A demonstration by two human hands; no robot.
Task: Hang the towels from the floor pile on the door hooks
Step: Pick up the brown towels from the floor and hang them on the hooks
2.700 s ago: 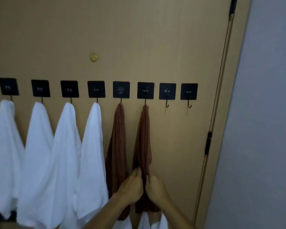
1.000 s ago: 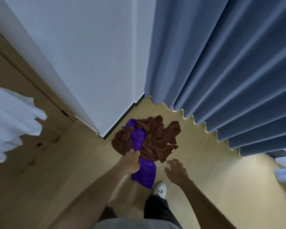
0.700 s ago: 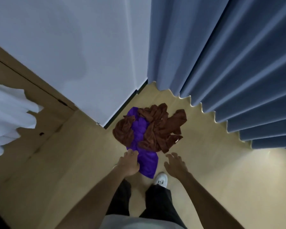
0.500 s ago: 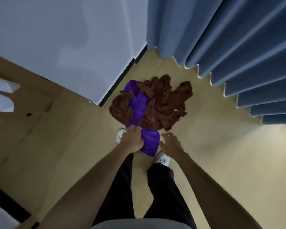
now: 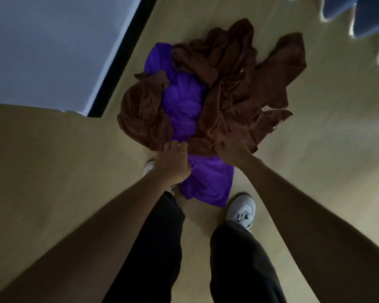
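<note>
Head view, from left to right: a pale wall [image 5: 42,47] with a dark skirting strip [image 5: 116,57] is seen at the upper left, above a tan floor [image 5: 53,160]. The left arm is stretched down and forward from the lower left edge, and the left hand [image 5: 173,165] is seen knuckles up at the near edge of the towel pile [image 5: 208,95]. Its fingers [image 5: 175,146] are curled, and cloth is bunched under them where a brown towel [image 5: 142,114] meets the purple towel [image 5: 206,180]; which of the two is gripped cannot be told for certain. The purple towel is spread through the middle of the pile, and its near end lies flat on the floor between the two hands, just in front of a white shoe [image 5: 242,209]. Dark trouser legs [image 5: 153,248] are seen below. The right arm is stretched in from the lower right, and the right hand [image 5: 230,149] is set on the near edge of the larger brown heap [image 5: 249,88], its fingers buried in the folds; how far it is closed cannot be told. The pile lies on the floor near the wall corner. Blue curtain folds [image 5: 368,22] hang at the upper right.
</note>
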